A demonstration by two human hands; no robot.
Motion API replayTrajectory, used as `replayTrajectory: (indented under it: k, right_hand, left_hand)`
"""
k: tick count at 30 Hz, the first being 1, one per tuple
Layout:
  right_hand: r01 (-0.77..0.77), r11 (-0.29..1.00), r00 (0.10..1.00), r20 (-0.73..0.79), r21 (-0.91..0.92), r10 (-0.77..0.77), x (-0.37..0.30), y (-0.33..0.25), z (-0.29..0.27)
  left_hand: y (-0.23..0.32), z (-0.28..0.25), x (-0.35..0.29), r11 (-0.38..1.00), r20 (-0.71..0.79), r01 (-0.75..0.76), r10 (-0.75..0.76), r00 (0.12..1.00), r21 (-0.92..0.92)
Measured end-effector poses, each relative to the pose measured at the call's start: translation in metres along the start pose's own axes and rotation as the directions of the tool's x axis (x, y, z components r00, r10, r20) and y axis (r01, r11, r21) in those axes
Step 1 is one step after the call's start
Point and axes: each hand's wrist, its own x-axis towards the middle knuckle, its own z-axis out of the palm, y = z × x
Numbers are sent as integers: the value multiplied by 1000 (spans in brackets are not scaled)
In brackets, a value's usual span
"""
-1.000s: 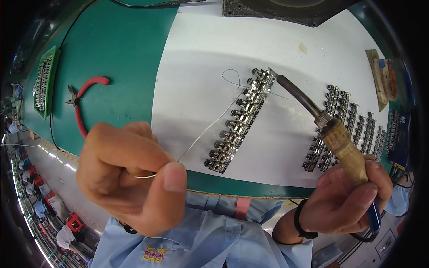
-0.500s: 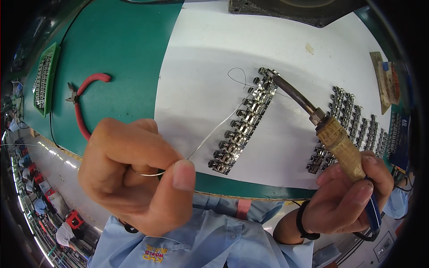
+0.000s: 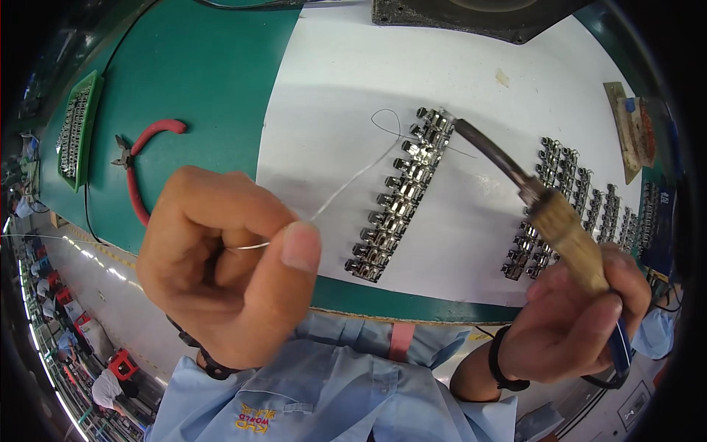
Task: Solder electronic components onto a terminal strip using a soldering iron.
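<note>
On the white sheet covering our green table, a row of metal connectors lies slantwise. Our left hand pinches thin solder wire in a closed grip, while our right hand grips a soldering iron, its tip touching the row's far end (red cutters lie well left).

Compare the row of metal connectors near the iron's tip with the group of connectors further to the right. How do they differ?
The row of metal connectors is one long slanted line; the right group of connectors forms several shorter lines side by side. The soldering iron tip and the solder wire meet at the single row's top end; nothing touches the right group, though the iron's handle partly hides it. Both are shiny silver and lie on the white sheet.
</note>
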Motion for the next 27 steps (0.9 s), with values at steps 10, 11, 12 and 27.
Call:
replayTrajectory:
  k: [10, 11, 12, 27]
  right_hand:
    - [86, 993, 950, -306, 76, -58, -7, 1, 0]
    - [74, 995, 938, -342, 69, -46, -8, -1, 2]
    - [62, 996, 925, -378, 63, -33, -8, -2, 4]
    - [-117, 972, 947, -317, -205, 47, -17, -12, -2]
  left_hand:
    - [-8, -1, 8, 865, 426, -493, 484, 764, -98]
    - [-8, -1, 7, 877, 482, -468, 458, 747, -109]
    - [-5, 0, 3, 923, 454, -384, 352, 819, -24]
    - [-15, -22, 1, 919, 106, -383, 391, 914, -90]
